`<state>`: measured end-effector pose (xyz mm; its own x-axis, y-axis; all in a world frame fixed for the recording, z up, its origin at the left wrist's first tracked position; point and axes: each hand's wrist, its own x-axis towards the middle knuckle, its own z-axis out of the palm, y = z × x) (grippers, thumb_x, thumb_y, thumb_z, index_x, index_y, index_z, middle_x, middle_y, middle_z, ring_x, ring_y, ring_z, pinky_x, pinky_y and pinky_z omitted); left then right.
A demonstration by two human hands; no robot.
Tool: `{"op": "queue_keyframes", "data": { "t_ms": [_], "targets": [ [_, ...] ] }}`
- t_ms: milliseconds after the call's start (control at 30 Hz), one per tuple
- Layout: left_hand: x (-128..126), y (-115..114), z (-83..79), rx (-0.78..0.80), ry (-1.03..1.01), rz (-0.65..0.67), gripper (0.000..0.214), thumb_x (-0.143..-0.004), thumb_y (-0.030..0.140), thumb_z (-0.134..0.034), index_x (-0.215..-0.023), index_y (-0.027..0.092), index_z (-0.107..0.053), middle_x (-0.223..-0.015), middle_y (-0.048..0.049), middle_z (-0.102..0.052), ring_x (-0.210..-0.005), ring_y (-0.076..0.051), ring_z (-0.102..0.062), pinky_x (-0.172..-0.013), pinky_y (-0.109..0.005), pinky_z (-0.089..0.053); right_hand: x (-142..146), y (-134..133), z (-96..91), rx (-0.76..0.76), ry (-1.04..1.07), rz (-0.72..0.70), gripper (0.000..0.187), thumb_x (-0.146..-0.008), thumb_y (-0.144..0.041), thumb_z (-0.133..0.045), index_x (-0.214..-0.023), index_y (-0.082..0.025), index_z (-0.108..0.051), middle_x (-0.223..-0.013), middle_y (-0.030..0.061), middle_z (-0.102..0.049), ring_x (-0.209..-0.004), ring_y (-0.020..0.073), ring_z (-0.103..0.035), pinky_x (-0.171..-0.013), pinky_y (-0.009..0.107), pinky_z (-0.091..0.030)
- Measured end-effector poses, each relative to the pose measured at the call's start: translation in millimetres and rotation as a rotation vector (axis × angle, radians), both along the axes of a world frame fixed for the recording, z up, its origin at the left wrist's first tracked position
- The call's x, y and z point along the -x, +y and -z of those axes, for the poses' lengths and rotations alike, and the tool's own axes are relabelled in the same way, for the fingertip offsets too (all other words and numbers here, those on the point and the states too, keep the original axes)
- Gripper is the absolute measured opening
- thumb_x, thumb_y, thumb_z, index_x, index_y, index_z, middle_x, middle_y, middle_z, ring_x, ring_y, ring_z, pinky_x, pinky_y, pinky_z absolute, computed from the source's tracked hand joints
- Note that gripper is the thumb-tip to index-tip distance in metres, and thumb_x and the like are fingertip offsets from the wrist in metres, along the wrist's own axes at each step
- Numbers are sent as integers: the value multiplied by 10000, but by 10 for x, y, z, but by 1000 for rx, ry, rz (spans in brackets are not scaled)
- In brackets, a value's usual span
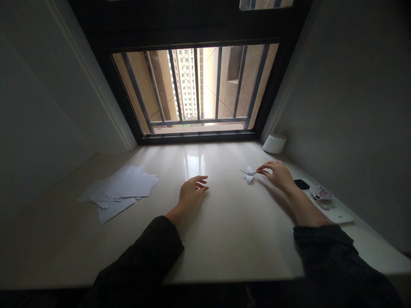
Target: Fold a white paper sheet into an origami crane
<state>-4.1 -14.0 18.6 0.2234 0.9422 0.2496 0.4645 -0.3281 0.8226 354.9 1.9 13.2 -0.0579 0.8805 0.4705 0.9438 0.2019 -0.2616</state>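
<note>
My right hand point(278, 174) rests at the right of the pale sill-like table point(224, 231), its fingertips pinched on a small folded white paper figure point(248, 173) that sits on the surface. My left hand point(192, 190) hovers low near the middle of the table, fingers loosely curled and apart, holding nothing. Both forearms wear dark sleeves.
A loose pile of white paper sheets point(119, 191) lies at the left. A white round container point(275, 143) stands in the far right corner. A dark phone point(301, 184), a sticker-like card point(320, 193) and a white flat device point(337, 213) lie along the right wall. A barred window point(195, 87) is ahead.
</note>
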Motion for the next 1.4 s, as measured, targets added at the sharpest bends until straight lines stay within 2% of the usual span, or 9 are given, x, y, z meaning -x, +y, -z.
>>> {"op": "queue_keyframes", "data": {
  "t_ms": [167, 367, 600, 833, 933, 1067, 1167, 1300, 1400],
  "targets": [
    [-28, 17, 51, 9, 99, 48, 284, -713, 252, -645, -993, 271, -682, -854, -9, -698, -687, -152, -629, -643, -265, -488, -250, 21, 87, 22, -8, 82, 206, -798, -404, -597, -798, -241, -724, -876, 62, -683, -855, 250, -531, -785, 353, -380],
    [-39, 12, 42, -14, 153, 69, 233, -721, 275, -630, -944, 260, -696, -838, -14, -699, -713, -162, -631, -654, -267, -474, -264, 59, 138, 89, -36, 102, 199, -784, -412, -610, -806, -255, -730, -881, 68, -681, -860, 248, -541, -781, 355, -375],
    [-31, -4, 60, 0, 142, 64, 293, -725, 264, -622, -1015, 265, -667, -830, -10, -698, -708, -155, -636, -653, -262, -477, -225, 23, 145, 90, -32, 149, 199, -793, -385, -586, -834, -250, -727, -898, 66, -680, -856, 240, -553, -767, 346, -388],
    [-24, -23, 37, -25, 216, 68, 283, -762, 275, -599, -1039, 272, -655, -850, -2, -693, -714, -140, -629, -663, -250, -479, -118, -42, 72, -45, 10, 194, 260, -786, -150, -509, -939, -232, -702, -932, 63, -672, -856, 232, -548, -763, 345, -410],
    [53, -41, -64, -89, 345, 31, 240, -790, 289, -578, -1013, 279, -666, -875, 4, -691, -692, -132, -621, -675, -255, -475, 219, -95, -10, -193, 62, 210, 235, -816, -186, -499, -952, -222, -687, -914, 64, -665, -834, 240, -538, -764, 365, -420],
    [355, 30, -250, -180, 585, -101, 228, -831, 319, -540, -1014, 276, -668, -999, -9, -675, -817, -163, -625, -763, -277, -456, 1025, -200, -129, -217, 94, -37, 211, -848, -242, -514, -996, -213, -662, -905, 61, -659, -850, 233, -540, -784, 358, -434],
    [777, 128, -393, -146, 740, -282, 297, -843, 327, -522, -1100, 229, -634, -1092, -59, -643, -985, -208, -586, -845, -288, -427, 1652, -290, -191, -141, 57, -251, 213, -865, -231, -498, -1010, -211, -653, -916, 66, -662, -887, 235, -541, -802, 359, -442],
    [1460, 193, -478, 65, 888, -582, 483, -830, 395, -519, -1242, 141, -520, -1215, -166, -566, -1136, -288, -501, -919, -356, -371, 2218, -389, -232, -20, 24, -388, 213, -852, -212, -516, -1011, -232, -656, -916, 67, -678, -908, 247, -549, -795, 377, -453],
    [1850, 211, -410, 338, 910, -678, 921, -556, 567, -723, -1295, 93, -444, -1356, -255, -413, -1264, -409, -336, -992, -474, -269, 2397, -440, -242, 17, 28, -436, 215, -843, -219, -529, -1012, -253, -657, -926, 61, -685, -917, 255, -554, -798, 394, -455]
  ]
}}
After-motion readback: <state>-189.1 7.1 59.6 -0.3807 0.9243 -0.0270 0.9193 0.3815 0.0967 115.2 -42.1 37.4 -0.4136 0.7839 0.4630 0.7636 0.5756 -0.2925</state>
